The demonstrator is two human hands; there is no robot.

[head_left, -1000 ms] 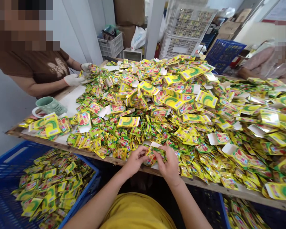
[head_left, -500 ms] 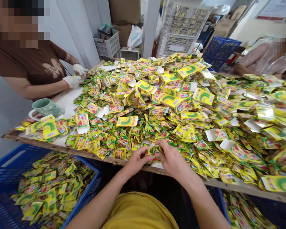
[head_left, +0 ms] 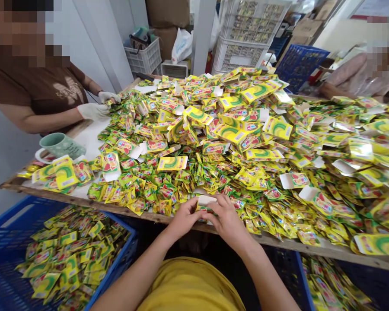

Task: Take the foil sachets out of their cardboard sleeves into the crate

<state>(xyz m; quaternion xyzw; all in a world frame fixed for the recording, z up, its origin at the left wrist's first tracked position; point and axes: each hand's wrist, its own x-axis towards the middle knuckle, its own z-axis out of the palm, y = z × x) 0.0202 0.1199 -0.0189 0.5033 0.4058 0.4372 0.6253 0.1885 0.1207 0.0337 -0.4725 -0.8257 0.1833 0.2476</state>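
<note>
A small yellow-and-green cardboard carton (head_left: 206,201) with a white flap uppermost sits at the near edge of the table, pinched between both hands just above the boards. The left hand (head_left: 183,217) is curled, its thumb and fingertips closed on the carton's left end. The right hand (head_left: 227,219) is likewise bent over the right end, fingers pressed to the flap (how much of the carton lies under the palm cannot be told).

Right behind the hands spreads a heap of glossy yellow-green sachets and flat cartons (head_left: 246,142), covering nearly the whole rough wooden table (head_left: 311,248).

At the table's left corner stands a mint-green ceramic mug (head_left: 60,146), beside a small stack of cartons. Below that corner is a blue plastic crate (head_left: 6,224), part filled with more yellow-green cartons. A second blue crate (head_left: 369,285) shows under the table's right side.

At the far left a co-worker in a brown shirt has white-gloved hands (head_left: 92,111) on the heap's edge. White slatted plastic baskets (head_left: 243,56) are stacked beyond the table.
</note>
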